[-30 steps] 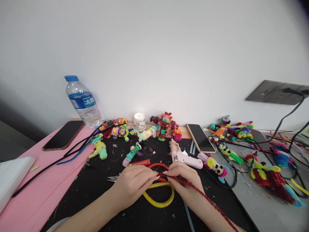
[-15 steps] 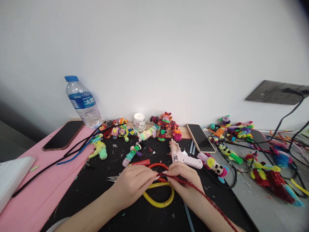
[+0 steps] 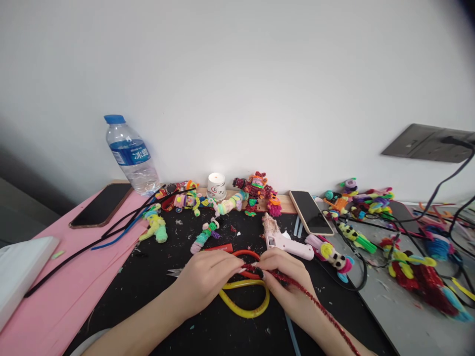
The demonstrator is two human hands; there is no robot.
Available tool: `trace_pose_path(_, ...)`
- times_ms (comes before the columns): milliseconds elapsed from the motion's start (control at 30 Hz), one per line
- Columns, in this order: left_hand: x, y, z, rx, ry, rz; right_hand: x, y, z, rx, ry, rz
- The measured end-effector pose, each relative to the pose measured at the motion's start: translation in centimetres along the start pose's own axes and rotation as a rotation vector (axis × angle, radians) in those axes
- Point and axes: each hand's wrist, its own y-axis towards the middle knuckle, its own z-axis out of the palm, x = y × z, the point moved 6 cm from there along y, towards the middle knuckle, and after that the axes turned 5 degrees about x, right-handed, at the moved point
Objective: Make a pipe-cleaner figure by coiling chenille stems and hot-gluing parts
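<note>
Fingers [image 3: 233,265] of the left hand [image 3: 206,278] and right hand [image 3: 287,279] pinch shut on one end of a red glittery pipe cleaner [image 3: 315,305], just above the black desk [image 3: 156,277]; a capped water bottle [image 3: 131,157] stands far behind.

Over the black counter [image 3: 148,291], the left hand [image 3: 206,279] and right hand [image 3: 287,279] meet fingertip to fingertip, pinching a sparkly red pipe cleaner [image 3: 308,299] above a yellow loop [image 3: 245,309], just before a pink glue gun [image 3: 285,241].
</note>
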Motion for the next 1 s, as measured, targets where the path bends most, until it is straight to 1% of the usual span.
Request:
trace_pose_path(267, 0.2, -0.1, 0.2, 0.037, 0.007, -0.010, -0.3, -0.1, 0.1, 0.023, 0.016, 0.032)
trace_pose_path(533, 0.2, 0.0, 0.1, 0.039, 0.006, -0.002, -0.5, -0.1, 0.3, 0.053, 0.010, 0.062)
trace_pose_path(700, 0.7, 0.0, 0.3, 0.076, -0.016, -0.031, -0.7, -0.2, 0.2, 0.037, 0.021, 0.053)
trace_pose_path(867, 1.1, -0.2, 0.3, 0.081, 0.015, -0.041, -0.7, -0.2, 0.2, 0.016, 0.022, 0.045)
trace_pose_path(1000, 0.6, 0.0, 0.1, 0.069, 0.016, 0.004, -0.6, 0.0, 0.2, 0.010, 0.018, 0.039)
